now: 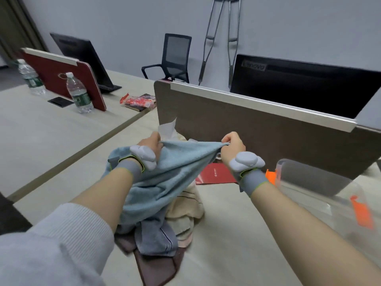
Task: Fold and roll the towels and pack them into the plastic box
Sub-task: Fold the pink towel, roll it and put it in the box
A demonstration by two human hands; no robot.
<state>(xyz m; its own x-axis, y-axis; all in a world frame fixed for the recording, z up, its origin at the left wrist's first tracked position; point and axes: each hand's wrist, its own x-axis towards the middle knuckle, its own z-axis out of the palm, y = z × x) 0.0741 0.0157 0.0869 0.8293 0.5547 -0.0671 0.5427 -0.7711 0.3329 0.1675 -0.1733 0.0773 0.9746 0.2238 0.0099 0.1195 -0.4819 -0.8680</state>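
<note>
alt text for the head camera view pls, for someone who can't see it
Both hands, left hand and right hand, pinch the top edge of a light blue towel and hold it up over a pile of towels on a desk. A clear plastic box with orange latches sits to the right.

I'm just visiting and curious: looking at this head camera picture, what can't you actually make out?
- Fingers of the left hand and right hand: curled into the blue towel, fingertips hidden.
- Towel pile: the blue towel drapes over it, so the count is unclear.
- Plastic box: cut off by the right edge and blurred; contents unreadable.
- Red booklet: partly behind the right wrist, print too small.
- Bottle labels: too small.
</note>
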